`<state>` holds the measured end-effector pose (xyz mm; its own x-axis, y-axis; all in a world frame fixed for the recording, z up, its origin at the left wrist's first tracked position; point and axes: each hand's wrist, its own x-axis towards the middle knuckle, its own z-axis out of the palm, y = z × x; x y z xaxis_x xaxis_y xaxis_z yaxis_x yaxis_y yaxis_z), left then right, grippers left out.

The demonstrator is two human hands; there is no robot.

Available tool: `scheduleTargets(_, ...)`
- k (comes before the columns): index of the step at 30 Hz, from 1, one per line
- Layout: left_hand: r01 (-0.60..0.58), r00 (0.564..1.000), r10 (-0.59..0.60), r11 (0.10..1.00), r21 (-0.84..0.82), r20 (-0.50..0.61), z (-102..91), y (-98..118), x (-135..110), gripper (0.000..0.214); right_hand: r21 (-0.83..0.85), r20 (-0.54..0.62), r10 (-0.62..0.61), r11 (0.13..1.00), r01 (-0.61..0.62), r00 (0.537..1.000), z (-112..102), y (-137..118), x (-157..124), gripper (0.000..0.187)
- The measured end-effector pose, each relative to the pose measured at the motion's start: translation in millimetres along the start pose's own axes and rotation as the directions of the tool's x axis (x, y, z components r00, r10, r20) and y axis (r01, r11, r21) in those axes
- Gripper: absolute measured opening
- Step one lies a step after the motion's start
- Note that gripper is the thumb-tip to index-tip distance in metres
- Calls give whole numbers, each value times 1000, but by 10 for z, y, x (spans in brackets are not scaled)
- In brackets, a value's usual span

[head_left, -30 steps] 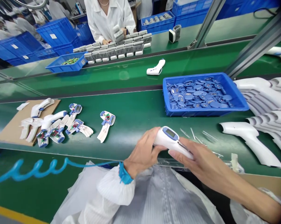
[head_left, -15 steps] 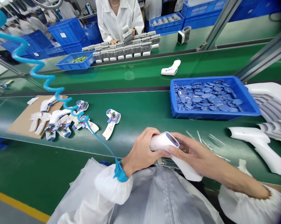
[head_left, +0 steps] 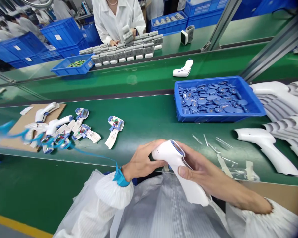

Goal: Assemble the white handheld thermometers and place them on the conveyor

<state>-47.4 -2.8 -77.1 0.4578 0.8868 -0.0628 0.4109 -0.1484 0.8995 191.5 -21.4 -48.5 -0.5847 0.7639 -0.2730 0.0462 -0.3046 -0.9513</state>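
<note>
A white handheld thermometer (head_left: pixel 178 168) with a blue-rimmed display is held between both my hands at the near edge of the green bench (head_left: pixel 144 122). My left hand (head_left: pixel 141 162) wraps its rounded head from the left. My right hand (head_left: pixel 201 173) closes on its body and handle from the right, thumb on the shell. The handle points down toward my lap. A blue strap (head_left: pixel 119 178) circles my left wrist.
A blue tray (head_left: pixel 250 102) of blue button parts stands at right. White shells (head_left: pixel 265 147) lie far right. Open half-assemblies (head_left: pixel 114 130) and a cardboard sheet (head_left: pixel 15 132) are at left. A finished thermometer (head_left: pixel 183 70) rests on the belt. A person in white works opposite beside stacked grey units (head_left: pixel 129 51).
The thermometer has been turned so its display faces away and its handle points down toward me. The coiled blue cord has swung back down to the left.
</note>
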Motion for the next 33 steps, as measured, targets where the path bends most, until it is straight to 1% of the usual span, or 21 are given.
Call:
scheduleTargets(2, 3, 1000, -4, 999, -50, -14, 8, 1, 9, 55, 46, 0, 1, 999, -1, 1000, 16, -40, -5, 68)
scheduleTargets(4, -35, 999, 33, 999, -40, -39, 34, -6, 10, 56, 50, -6, 13, 999, -13, 1000, 58, -77, -12, 68)
scheduleTargets(6, -74, 995, 75, 997, 15, -61, 57, -10, 7, 56, 33, -14, 49, 998, -48, 999, 109, -89, -20, 79)
scheduleTargets(8, -70, 996, 73, 996, 55, -56, 54, 7, 5, 58, -30, -44, 90, 995, -92, 995, 143, -74, -23, 87)
scheduleTargets(9, -54, 998, 55, 997, 50, -24, 38, 27, 6, 60, -82, -64, 93, 992, -98, 994, 147, -58, -21, 83)
scheduleTargets(11, 8, 996, -9, 1000, 10, 90, -16, 89, 11, 62, -214, -79, 60, 974, -76, 995, 125, -20, -5, 63)
scheduleTargets(12, 47, 991, -47, 999, 0, 129, -46, 128, 16, 58, -278, -79, 26, 959, -47, 997, 104, -4, 12, 54)
scheduleTargets(13, 85, 987, -85, 996, 3, 134, -72, 169, 22, 53, -328, -96, -22, 945, -11, 995, 82, 8, 36, 48)
scheduleTargets(14, 116, 988, -117, 993, 17, 104, -89, 210, 30, 48, -360, -137, -76, 933, 22, 988, 65, 12, 70, 47)
scheduleTargets(16, 153, 988, -152, 987, 54, -22, -90, 284, 51, 43, -377, -279, -184, 924, 69, 942, 64, -10, 169, 47)
scheduleTargets(18, 162, 982, -155, 985, 55, -107, -51, 338, 80, 43, -394, -405, -268, 914, 97, 874, 119, -69, 306, 41)
scheduleTargets(20, 165, 978, -160, 986, 24, -136, 9, 367, 113, 39, -487, -471, -365, 867, 109, 803, 215, -144, 462, 35)
scheduleTargets(22, 165, 980, -162, 986, 23, -120, 67, 371, 143, 33, -637, -500, -510, 764, 101, 700, 313, -199, 607, 43)
scheduleTargets(23, 151, 985, -146, 987, 47, -91, 89, 366, 156, 30, -707, -493, -578, 702, 89, 650, 350, -214, 667, 48)
scheduleTargets(24, 128, 990, -122, 987, 95, -66, 106, 358, 167, 26, -764, -469, -634, 641, 78, 615, 375, -221, 716, 51)
scheduleTargets(25, 100, 994, -93, 982, 161, -49, 117, 349, 179, 24, -809, -433, -677, 583, 76, 595, 387, -222, 754, 53)
scheduleTargets(27, 58, 998, -48, 950, 307, -42, 120, 338, 205, 24, -860, -360, -730, 501, 98, 581, 378, -221, 799, 53)
scheduleTargets(29, 58, 997, -31, 921, 384, -78, 102, 340, 235, 27, -869, -360, -765, 483, 106, 534, 348, -235, 811, 52)
scheduleTargets(31, 38, 998, -19, 945, 323, -60, 79, 348, 260, 25, -859, -408, -766, 507, 76, 497, 326, -267, 807, 53)
scheduleTargets(32, 14, 999, -2, 962, 272, -43, 71, 351, 268, 23, -857, -423, -759, 513, 54, 495, 322, -285, 805, 53)
scheduleTargets(33, -11, 999, 19, 971, 241, -29, 65, 351, 273, 22, -860, -422, -752, 509, 38, 507, 324, -302, 807, 53)
